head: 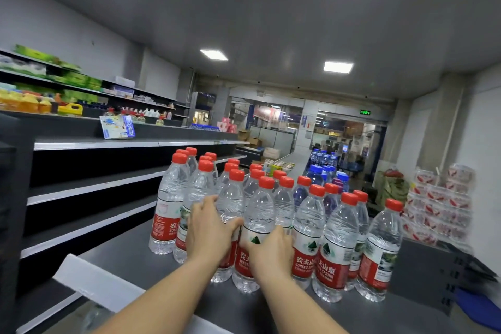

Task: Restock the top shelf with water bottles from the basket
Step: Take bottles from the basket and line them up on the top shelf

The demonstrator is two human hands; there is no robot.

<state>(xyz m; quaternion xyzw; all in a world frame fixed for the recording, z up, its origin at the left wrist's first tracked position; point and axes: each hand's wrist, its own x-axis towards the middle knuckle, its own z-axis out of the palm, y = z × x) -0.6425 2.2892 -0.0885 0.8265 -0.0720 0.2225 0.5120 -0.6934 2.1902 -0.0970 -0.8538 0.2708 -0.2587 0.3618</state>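
Several clear water bottles with red caps and red labels (336,247) stand upright in a cluster on the grey top shelf (135,260). My left hand (208,230) wraps around the body of one front bottle (230,206). My right hand (268,249) grips the label area of the neighbouring front bottle (260,209). Both bottles rest on the shelf, close together. The basket is out of view.
Blue-capped bottles (315,175) and cans (279,167) stand further back on the same shelf. Dark empty shelves (89,198) step down on the left. Stacked packaged goods (439,203) sit at the right. A white strip (89,282) edges the near shelf corner.
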